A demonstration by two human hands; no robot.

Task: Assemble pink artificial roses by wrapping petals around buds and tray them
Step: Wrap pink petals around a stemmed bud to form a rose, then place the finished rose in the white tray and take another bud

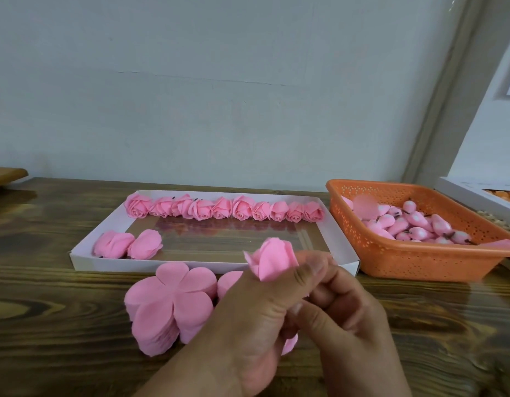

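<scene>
My left hand (248,319) grips a half-wrapped pink rose (272,259) between thumb and fingers, just in front of the white tray (84,257). Close against it on the right, my right hand (351,308) curls its fingers at the rose's base; its exact grip is hidden behind my left hand. A stack of pink five-lobed petal sheets (167,305) lies on the table below the tray. Inside the tray, a row of several finished roses (222,209) runs along the far wall, and two more roses (127,245) lie at the near left.
An orange perforated basket (405,262) of pink buds (414,224) stands right of the tray. A white box edge (477,196) shows at the far right, a wooden board (4,176) at the far left. The dark wooden table (62,325) meets a pale wall behind.
</scene>
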